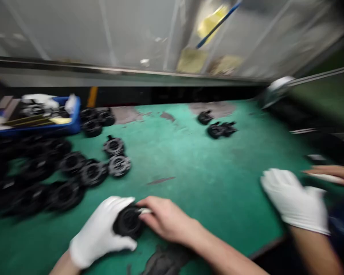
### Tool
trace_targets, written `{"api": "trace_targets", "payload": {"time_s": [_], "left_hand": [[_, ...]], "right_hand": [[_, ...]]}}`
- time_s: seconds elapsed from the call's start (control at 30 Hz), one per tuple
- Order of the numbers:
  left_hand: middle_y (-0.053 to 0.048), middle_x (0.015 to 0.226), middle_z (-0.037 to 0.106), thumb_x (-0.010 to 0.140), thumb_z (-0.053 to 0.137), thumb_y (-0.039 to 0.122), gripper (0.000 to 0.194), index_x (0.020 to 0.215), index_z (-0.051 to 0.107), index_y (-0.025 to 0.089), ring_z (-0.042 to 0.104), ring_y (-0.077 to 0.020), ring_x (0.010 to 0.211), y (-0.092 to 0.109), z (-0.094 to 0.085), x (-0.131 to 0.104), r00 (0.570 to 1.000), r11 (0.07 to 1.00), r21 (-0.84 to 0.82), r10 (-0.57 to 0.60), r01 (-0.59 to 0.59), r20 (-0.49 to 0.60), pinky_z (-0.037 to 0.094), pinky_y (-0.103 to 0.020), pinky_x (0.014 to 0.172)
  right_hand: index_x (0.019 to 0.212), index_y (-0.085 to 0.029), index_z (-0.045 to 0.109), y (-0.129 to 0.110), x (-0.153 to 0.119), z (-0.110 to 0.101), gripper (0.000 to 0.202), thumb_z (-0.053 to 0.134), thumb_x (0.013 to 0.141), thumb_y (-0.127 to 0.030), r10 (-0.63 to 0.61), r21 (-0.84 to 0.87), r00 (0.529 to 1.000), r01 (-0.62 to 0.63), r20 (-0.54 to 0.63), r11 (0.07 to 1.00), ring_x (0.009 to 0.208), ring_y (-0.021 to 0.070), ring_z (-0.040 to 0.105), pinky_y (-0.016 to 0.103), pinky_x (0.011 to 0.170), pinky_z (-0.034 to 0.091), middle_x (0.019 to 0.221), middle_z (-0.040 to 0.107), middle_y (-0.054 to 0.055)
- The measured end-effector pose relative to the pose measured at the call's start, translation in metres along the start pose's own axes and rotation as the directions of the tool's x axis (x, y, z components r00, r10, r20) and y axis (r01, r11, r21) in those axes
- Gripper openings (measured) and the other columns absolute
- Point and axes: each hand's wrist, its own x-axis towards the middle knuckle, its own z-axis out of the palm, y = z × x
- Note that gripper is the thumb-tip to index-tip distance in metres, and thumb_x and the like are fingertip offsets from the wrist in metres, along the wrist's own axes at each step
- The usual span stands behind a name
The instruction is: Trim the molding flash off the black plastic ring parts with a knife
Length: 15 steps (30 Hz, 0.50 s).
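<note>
Well, black part [128,222], illegibly blurred.

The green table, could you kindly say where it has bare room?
The green table is barest in the middle, between round black parts at left, small black parts at the back and a co-worker's gloved hand at right. It is crowded in front of the blue bin; the left hand and right hand occupy the near side.
</note>
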Motion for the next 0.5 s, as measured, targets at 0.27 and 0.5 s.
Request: {"api": "trace_targets", "payload": {"time_s": [0.27, 0.5], "left_hand": [[-0.015, 0.15, 0.072, 0.063, 0.1, 0.073, 0.106, 0.151, 0.066, 0.027, 0.07, -0.0379, 0.14, -0.01, -0.01, 0.001, 0.984, 0.925, -0.342, -0.126, 0.163, 0.128, 0.053, -0.057, 0.127], [-0.013, 0.151, 0.072, 0.074, 0.096, 0.07, 0.092, 0.15, 0.067, 0.028, 0.069, -0.035, 0.143, -0.012, -0.008, -0.004, 0.991, 0.891, -0.435, -0.095, 0.126, 0.094, 0.053, -0.054, 0.128]], "right_hand": [[0.139, -0.026, 0.065, 0.026, -0.027, -0.005, 0.027, 0.053, 0.116, -0.033, -0.106, -0.105, 0.977, 0.088, -0.186, 0.991, 0.103, 0.0212, 0.075, 0.034, 0.09, 0.062, 0.117, 0.074, 0.008], [0.143, -0.025, 0.059, 0.019, -0.059, 0.007, 0.029, 0.057, 0.114, -0.026, -0.159, -0.238, 0.968, 0.111, -0.192, 0.965, 0.1, 0.0204, 0.075, 0.032, 0.086, 0.061, 0.115, 0.071, 0.007]]}}
